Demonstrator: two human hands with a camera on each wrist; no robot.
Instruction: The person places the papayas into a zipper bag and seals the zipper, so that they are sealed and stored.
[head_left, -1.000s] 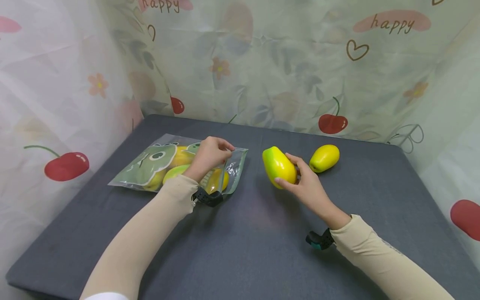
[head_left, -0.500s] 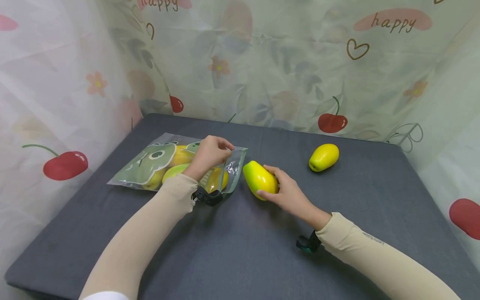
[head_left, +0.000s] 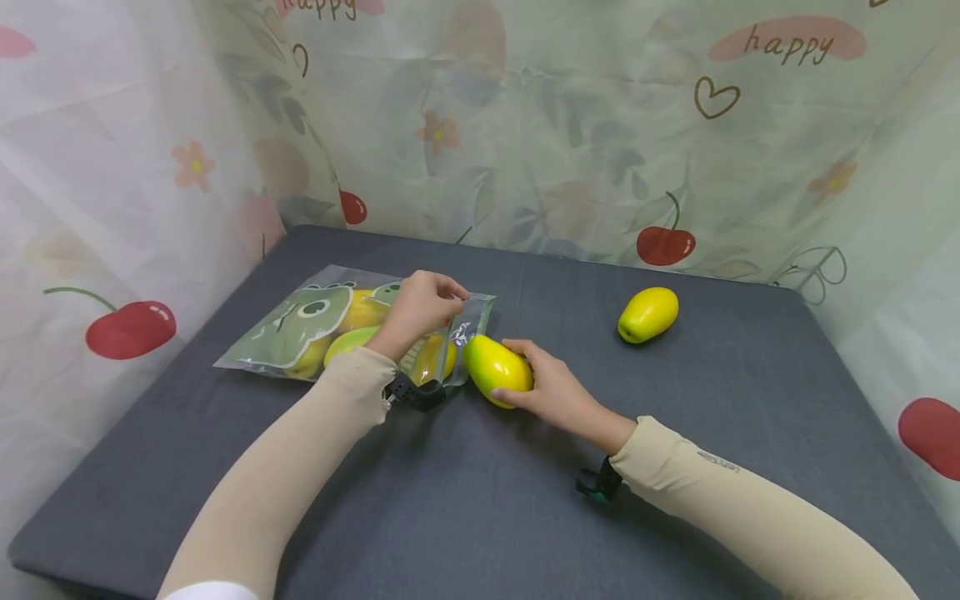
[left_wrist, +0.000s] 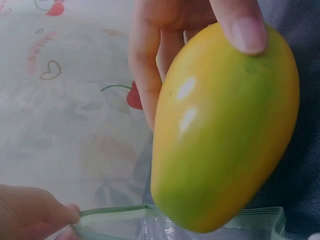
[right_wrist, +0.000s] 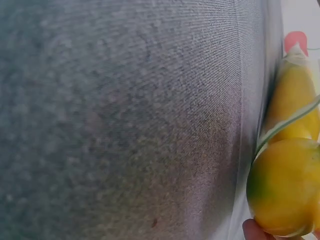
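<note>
My left hand [head_left: 422, 310] pinches the top edge of a clear zip bag [head_left: 262, 350] printed with a green cartoon animal. Several yellow fruits show through the bag. A glossy yellow-green mango [head_left: 491, 371] is gripped by my right hand [head_left: 562, 393], thumb on the near side and fingers behind. Its narrow end overlaps the bag's mouth. In the left wrist view that mango [left_wrist: 225, 140] fills the middle, its lower tip at the bag's green rim [left_wrist: 112, 210]. The right wrist view has the mango [right_wrist: 285, 190] at the right edge, before the filled bag.
Another yellow mango [head_left: 648, 315] lies at the back right of the grey cloth-covered table [head_left: 480, 517]. A printed curtain [head_left: 570, 125] with cherries and hearts closes in the back and sides.
My right hand has carried the mango left and a little nearer, from beside the other mango to the bag's mouth. The left hand has stayed at the bag's edge.
</note>
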